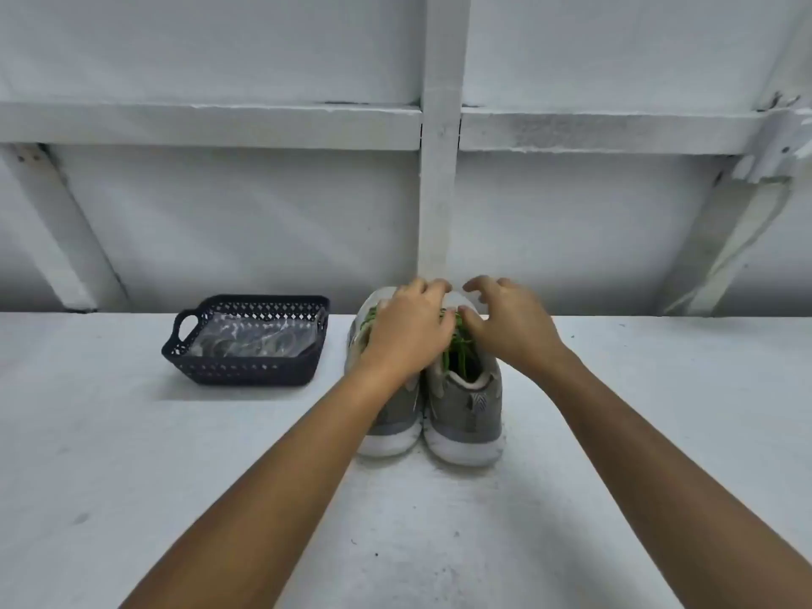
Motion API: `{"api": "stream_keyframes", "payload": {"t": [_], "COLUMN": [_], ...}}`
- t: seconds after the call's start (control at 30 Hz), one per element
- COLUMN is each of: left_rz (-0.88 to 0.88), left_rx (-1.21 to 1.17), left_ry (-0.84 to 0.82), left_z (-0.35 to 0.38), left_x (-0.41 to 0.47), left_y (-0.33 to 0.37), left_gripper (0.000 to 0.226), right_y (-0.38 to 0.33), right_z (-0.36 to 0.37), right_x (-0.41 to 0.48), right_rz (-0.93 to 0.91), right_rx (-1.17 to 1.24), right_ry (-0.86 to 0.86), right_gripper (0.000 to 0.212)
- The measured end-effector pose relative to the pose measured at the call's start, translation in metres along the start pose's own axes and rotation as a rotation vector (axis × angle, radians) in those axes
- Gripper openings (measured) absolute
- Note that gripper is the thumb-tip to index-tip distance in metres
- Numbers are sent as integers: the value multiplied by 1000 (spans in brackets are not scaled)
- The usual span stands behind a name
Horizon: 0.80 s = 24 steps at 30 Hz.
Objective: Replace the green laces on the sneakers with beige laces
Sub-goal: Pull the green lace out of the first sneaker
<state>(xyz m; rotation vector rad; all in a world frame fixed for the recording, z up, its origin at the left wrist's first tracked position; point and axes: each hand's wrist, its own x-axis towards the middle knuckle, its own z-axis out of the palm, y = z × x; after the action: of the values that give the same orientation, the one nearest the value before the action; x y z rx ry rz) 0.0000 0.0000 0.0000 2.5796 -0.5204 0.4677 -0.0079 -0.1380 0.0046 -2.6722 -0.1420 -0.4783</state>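
Green laces (455, 350), likely limp, best pinched at their ends, are lying between my left grip (411, 331) and right grip (509, 323); pinching or not, I cannot tell.

Forearms, two: bare, stretched forward, converging. My left hand (408, 334): palm down, fingers (424, 287) bent at the knuckles. My right hand (512, 329): palm down, its digits spread and hooked. Thumbs: nearly meeting between the hands; I cannot make out any grip.

Grey sneakers (465, 406), white soles, upright side by side, heels nearest camera; green laces (457, 351) threaded.
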Motion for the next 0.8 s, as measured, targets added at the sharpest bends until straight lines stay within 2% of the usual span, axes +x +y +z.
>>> {"api": "stream_keyframes", "payload": {"t": [0.2,0.33,0.8], "left_rz": [-58,-54,19], "left_rx": [333,442,393], "left_ry": [-123,-159,-87], "left_z": [18,19,6], "left_x": [-4,-2,-36], "left_y": [-1,1,18], "left_gripper": [35,34,32], "right_y": [16,17,15], "right_z": [19,26,7], "right_x": [-4,-4,-45], "right_rz": [197,214,153], "right_rx": [12,17,42], "right_ry": [-131,-126,18], "right_gripper": [39,30,29]}}
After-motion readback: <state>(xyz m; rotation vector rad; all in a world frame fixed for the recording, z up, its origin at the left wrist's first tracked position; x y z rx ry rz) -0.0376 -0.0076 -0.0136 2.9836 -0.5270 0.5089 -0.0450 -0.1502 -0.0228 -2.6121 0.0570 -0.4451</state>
